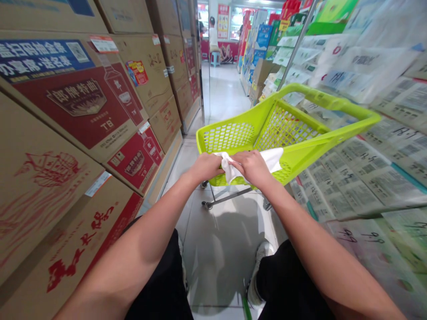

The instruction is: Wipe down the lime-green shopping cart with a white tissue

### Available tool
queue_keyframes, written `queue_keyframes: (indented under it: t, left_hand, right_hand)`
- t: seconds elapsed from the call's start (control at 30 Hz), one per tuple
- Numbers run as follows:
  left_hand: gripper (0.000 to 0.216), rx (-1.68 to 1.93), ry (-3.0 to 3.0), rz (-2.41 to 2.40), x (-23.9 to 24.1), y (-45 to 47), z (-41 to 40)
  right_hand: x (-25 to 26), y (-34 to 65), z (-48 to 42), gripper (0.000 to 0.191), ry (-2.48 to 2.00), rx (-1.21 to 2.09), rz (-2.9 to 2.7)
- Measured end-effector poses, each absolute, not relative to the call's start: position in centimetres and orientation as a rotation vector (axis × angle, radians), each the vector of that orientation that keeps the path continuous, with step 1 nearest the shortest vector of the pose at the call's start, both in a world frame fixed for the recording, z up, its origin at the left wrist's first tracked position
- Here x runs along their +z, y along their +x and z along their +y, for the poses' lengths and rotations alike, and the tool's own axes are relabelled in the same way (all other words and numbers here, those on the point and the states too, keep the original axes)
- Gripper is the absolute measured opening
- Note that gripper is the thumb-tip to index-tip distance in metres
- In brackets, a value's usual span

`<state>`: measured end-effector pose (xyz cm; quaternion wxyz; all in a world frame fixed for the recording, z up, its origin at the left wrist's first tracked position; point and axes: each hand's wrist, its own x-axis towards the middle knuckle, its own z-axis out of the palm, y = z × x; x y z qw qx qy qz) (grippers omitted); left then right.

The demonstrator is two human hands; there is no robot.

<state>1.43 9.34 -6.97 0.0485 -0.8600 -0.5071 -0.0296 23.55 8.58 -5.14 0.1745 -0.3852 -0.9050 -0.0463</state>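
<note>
A lime-green plastic shopping cart (pixel 300 133) stands in a narrow shop aisle right in front of me. A white cloth (pixel 271 158) lies along its near rim. My left hand (pixel 207 166) is closed on the left end of the cloth at the rim. My right hand (pixel 251 166) is closed over the cloth's middle, pressing it on the rim. The two hands almost touch. The cart's basket looks empty from here.
Stacked cardboard boxes (pixel 76 133) wall the left side. Plastic-wrapped packs with price labels (pixel 367 169) fill the right side. The tiled floor (pixel 223 93) runs ahead to more shelves, where a person (pixel 212 35) sits on a stool far off.
</note>
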Motion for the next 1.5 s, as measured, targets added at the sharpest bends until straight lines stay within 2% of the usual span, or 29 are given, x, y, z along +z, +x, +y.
queue_keyframes:
  t: [0.1,0.3,0.6,0.87,1.03,1.17,1.33,1.5]
  left_hand:
    - [0.033,-0.067,-2.619,-1.58,-6.8,1.2,9.5]
    - [0.047,-0.02,-2.64,-1.563,-6.4,0.1,10.0]
    - [0.048,-0.083,-2.598,-1.565,-6.8,1.1,9.4]
    - [0.031,-0.136,-2.612,-1.573,-6.9,1.9,8.8]
    - [0.037,-0.076,-2.62,-1.582,-6.8,0.8,9.4]
    - [0.047,-0.014,-2.629,-1.616,-6.6,-0.8,10.3]
    - [0.039,-0.036,-2.578,-1.699,-6.2,-2.4,10.7]
    - [0.037,-0.044,-2.543,-1.729,-5.9,-2.2,10.3]
  right_hand:
    - [-5.1,23.6,8.8,0.057,-1.097,-0.133,-2.567]
    - [-4.6,27.9,9.9,0.053,-1.174,-0.234,-2.528]
    - [-5.7,27.6,9.6,0.051,-1.06,-0.306,-2.478]
    - [-6.4,23.0,8.3,0.049,-0.989,-0.261,-2.499]
    - [-5.9,25.0,9.0,0.05,-1.036,-0.277,-2.502]
    - [-4.9,30.5,10.1,0.052,-1.228,-0.424,-2.419]
    - [-3.1,37.1,10.6,0.059,-1.45,-0.64,-2.157]
    - [-4.0,36.0,9.9,0.057,-1.459,-0.777,-2.165]
